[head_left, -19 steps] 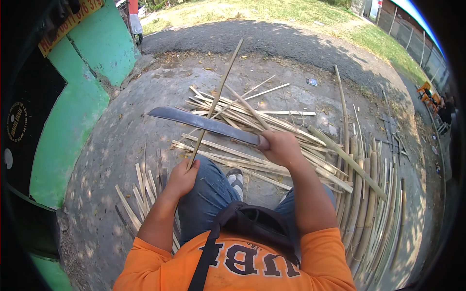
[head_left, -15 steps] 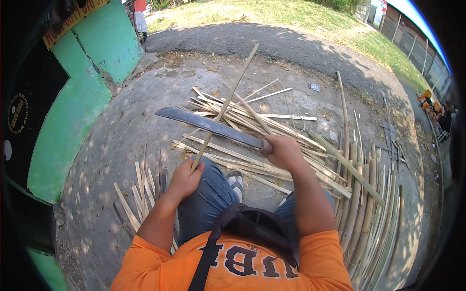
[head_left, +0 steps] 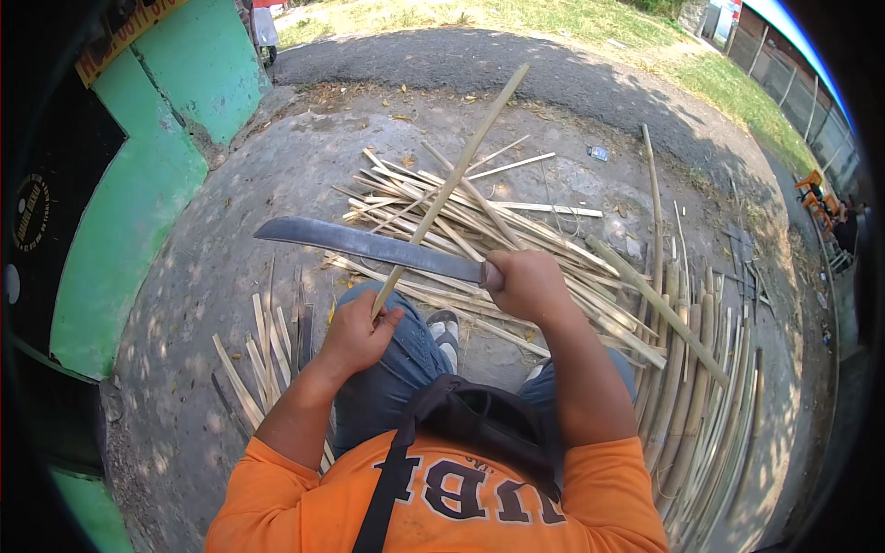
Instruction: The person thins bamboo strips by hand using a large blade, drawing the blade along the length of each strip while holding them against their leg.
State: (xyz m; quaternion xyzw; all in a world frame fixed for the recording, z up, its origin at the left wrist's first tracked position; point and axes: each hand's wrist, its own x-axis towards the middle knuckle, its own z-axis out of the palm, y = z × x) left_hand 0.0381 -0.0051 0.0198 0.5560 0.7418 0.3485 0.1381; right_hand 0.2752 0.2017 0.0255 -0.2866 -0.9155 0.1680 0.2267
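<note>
My left hand point(head_left: 358, 334) is closed around the lower end of a long bamboo strip point(head_left: 452, 181), which slants up and away to the right. My right hand point(head_left: 527, 286) grips the wooden handle of a machete point(head_left: 355, 243). Its broad dark blade points left and crosses the strip a little above my left hand; whether the edge bites into it I cannot tell. Beyond my knees, a loose pile of split bamboo strips point(head_left: 544, 241) lies on the ground.
Bamboo poles point(head_left: 687, 387) and thinner strips lie side by side at my right. More strips point(head_left: 267, 355) are on the ground at my left, near a green wall point(head_left: 138, 212). A bag point(head_left: 479, 424) rests at my waist. An asphalt road point(head_left: 442, 69) runs across the far side.
The machete has shifted left and slightly down along with my right hand. The bamboo strip's far end has swung right and up, and my left hand has turned slightly.
</note>
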